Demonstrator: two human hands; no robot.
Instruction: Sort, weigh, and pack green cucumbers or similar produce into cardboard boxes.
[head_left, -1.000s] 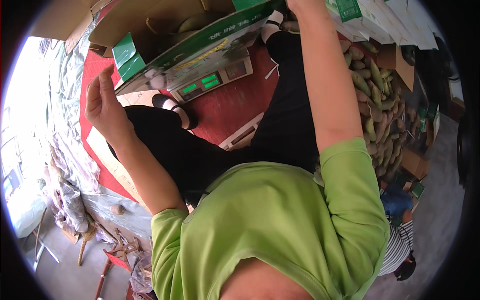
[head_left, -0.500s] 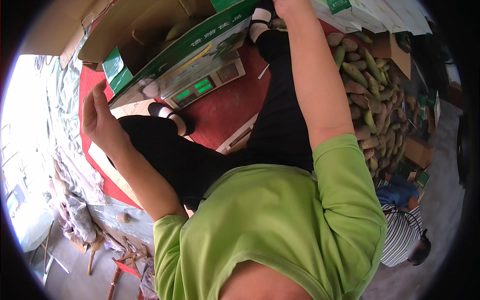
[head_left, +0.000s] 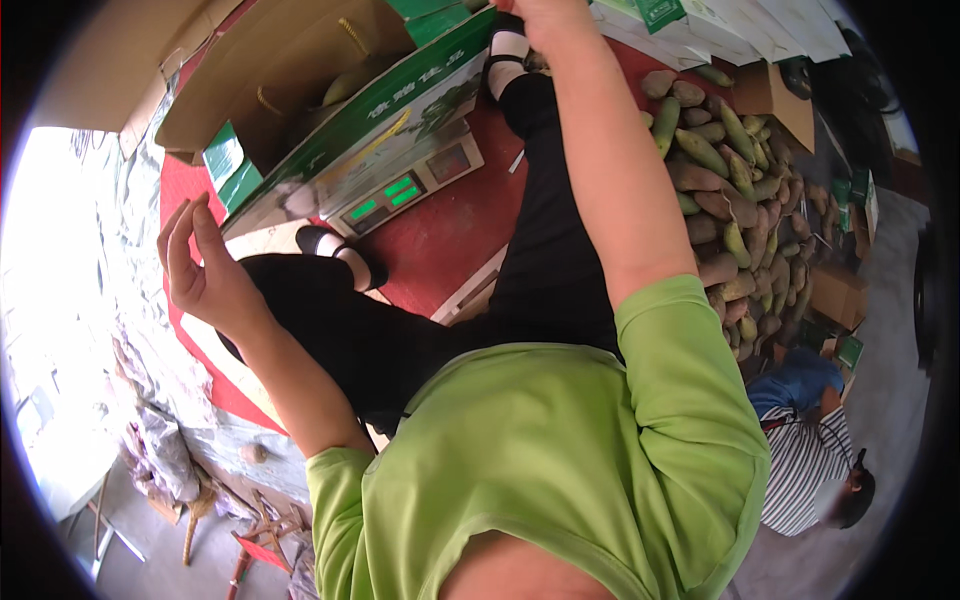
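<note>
An open cardboard carton (head_left: 275, 75) with a green printed front panel (head_left: 400, 105) and yellow rope handles sits on a digital scale (head_left: 400, 190) with lit green displays. Inside it a long greenish vegetable (head_left: 345, 88) shows; the rest of its contents is hidden. My left hand (head_left: 212, 270) is raised beside the carton's near left corner, fingers apart and holding nothing. At the upper edge, my right hand (head_left: 545, 20) is by the carton's far right corner. Its fingertips are cut off, so whether they grip anything does not show.
A heap of long green and reddish-brown root vegetables (head_left: 740, 200) lies to the right. White-and-green cartons (head_left: 720, 30) stand at the upper right. A person in a striped shirt (head_left: 805, 470) is at lower right. Red sheeting (head_left: 430, 260) covers the floor under the scale.
My left hand has dropped slightly and its fingers have spread more. My right hand has shifted a little left along the upper edge. The carton stays on the scale.
</note>
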